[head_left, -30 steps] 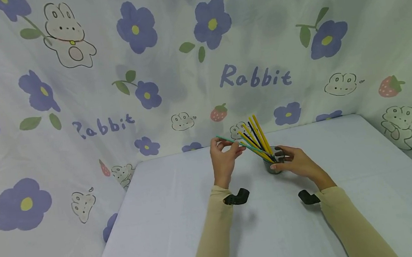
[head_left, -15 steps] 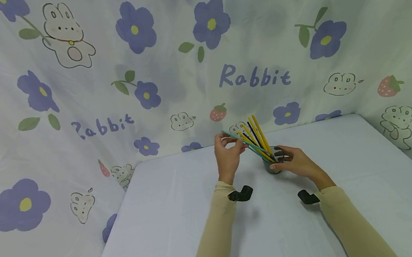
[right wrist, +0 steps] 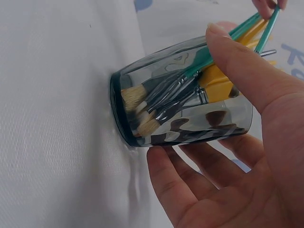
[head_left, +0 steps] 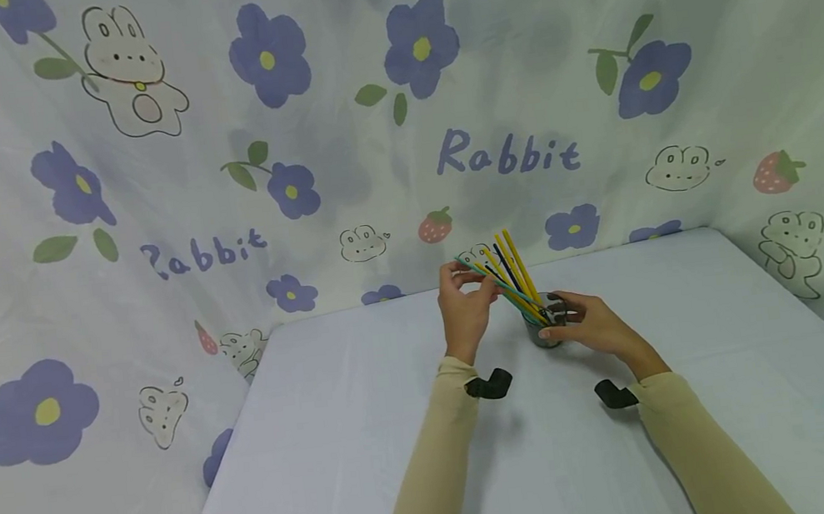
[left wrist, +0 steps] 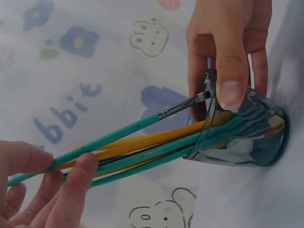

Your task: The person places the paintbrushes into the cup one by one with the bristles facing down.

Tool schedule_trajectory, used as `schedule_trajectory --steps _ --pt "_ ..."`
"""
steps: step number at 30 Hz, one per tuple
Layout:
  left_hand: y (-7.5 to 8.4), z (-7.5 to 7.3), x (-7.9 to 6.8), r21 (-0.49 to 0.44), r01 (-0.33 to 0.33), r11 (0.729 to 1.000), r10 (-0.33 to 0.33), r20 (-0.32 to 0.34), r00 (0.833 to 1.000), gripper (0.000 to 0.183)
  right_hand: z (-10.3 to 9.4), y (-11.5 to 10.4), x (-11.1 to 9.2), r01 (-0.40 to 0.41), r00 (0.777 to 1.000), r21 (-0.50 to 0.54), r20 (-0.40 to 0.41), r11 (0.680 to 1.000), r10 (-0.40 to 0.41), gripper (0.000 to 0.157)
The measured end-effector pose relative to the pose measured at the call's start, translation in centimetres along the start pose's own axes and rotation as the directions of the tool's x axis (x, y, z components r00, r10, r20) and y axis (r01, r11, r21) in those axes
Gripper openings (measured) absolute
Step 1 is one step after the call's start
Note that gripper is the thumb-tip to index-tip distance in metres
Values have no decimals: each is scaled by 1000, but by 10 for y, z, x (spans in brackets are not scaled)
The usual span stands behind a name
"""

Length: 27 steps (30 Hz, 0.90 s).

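Note:
My left hand (head_left: pixel 465 312) pinches a green-handled paintbrush (left wrist: pixel 128 129) between thumb and fingers. The brush slants down to the right, its metal ferrule and dark tip right at the rim of a clear grey glass cup (left wrist: pixel 259 148). On the right, my right hand (head_left: pixel 600 323) holds that cup, thumb on the near side and fingers around the other side. Several paintbrushes with yellow, green and dark blue handles (head_left: pixel 512 263) stand in the cup, leaning left. Their pale bristles (right wrist: pixel 134 97) point down near its base in the right wrist view.
A white cloth (head_left: pixel 310 435) covers the table under the cup. Behind it hangs a curtain (head_left: pixel 360 120) printed with flowers and rabbits. Each wrist carries a small black camera mount, the left one (head_left: pixel 491 383) close over the table.
My left hand has moved right toward the cup with the green paintbrush, bringing its tip to the rim. My right hand and the cup have stayed in place.

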<state>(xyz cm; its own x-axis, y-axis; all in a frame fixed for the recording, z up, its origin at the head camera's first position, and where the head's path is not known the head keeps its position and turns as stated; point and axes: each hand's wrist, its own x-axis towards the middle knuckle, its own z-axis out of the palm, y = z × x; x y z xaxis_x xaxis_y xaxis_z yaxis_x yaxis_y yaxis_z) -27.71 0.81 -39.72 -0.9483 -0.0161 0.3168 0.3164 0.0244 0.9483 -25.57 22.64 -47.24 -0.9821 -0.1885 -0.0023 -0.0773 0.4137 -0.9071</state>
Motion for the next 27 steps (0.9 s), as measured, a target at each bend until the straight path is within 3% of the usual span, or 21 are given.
schedule_trajectory --steps 12,27 --pt "-4 9 0 38 -46 998 44 55 997 44 -1 3 0 37 999 24 -1 999 -37 90" --pt "-12 15 -4 130 -24 991 12 92 996 39 -1 2 0 26 1000 42 1 999 -26 91"
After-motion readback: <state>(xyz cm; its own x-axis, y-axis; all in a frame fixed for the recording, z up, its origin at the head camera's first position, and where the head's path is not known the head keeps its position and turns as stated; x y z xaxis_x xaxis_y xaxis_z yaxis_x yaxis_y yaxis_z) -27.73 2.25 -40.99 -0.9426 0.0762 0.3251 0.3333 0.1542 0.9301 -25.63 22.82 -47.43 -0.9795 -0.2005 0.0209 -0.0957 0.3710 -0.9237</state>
